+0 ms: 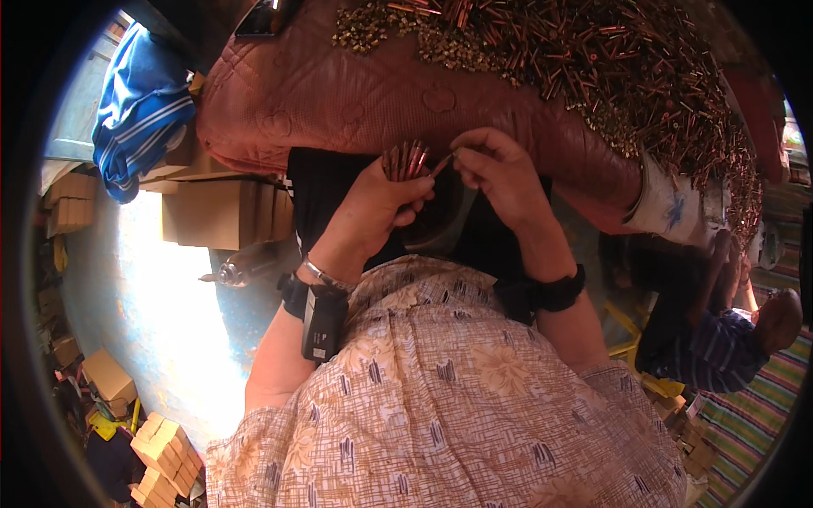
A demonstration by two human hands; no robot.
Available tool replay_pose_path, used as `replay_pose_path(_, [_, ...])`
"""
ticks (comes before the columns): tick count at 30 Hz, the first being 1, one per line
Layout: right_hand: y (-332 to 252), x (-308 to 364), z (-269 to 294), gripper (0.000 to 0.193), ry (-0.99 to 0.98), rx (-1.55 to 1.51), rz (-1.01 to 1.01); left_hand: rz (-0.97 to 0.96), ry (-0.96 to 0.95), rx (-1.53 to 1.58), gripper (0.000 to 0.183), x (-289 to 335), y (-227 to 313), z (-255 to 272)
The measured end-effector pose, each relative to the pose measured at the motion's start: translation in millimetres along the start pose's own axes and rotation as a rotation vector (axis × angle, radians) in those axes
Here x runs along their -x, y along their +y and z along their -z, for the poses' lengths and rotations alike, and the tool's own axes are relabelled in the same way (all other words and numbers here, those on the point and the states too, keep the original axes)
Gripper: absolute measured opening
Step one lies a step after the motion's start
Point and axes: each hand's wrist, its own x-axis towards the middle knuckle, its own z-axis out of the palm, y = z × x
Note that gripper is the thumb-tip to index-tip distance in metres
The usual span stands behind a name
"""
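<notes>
My left hand (370, 203) is closed around a bunch of slim, pen-like reddish tubes (405, 160), their ends sticking up past the fingers. One tube (442, 165) leans out of the bunch toward my right hand (501, 182). Thumb and forefinger of that hand pinch at the tube's tip; whether a separate small part is between them is too small to tell. Both hands are above my lap, just in front of a padded red-brown surface (406, 97). On it lies a large pile of similar copper-coloured tubes (593, 59), edged with small gold-coloured pieces (364, 27).
Cardboard boxes (216, 212) stand left of my knees, and stacked small boxes (165, 453) sit at the lower left. A blue striped cloth (144, 110) hangs at the far left. Another person (720, 343) sits on the right beside a striped mat (754, 415).
</notes>
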Motion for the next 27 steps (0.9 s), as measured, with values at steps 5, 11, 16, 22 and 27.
replay_pose_path(5, [-4, 5, -3, 0.013, 0.004, 0.228, 0.047, 0.003, 0.017, -0.004, 0.016, 2, -1, -1])
replay_pose_path(11, [-1, 5, -2, 0.015, -0.017, 0.247, 0.077, 0.007, 0.006, -0.035, 0.018, 2, -1, 1])
replay_pose_path(16, [-3, 4, 1, 0.013, -0.037, 0.323, 0.025, -0.007, -0.004, -0.095, 0.017, 2, -1, 2])
replay_pose_path(22, [5, 3, -1, 0.015, 0.026, 0.521, 0.008, 0.026, 0.044, -0.169, 0.017, 3, -1, 0])
replay_pose_path(27, [11, 1, -4, 0.020, 0.053, 0.491, 0.063, 0.025, 0.059, -0.182, 0.017, 1, -4, 2])
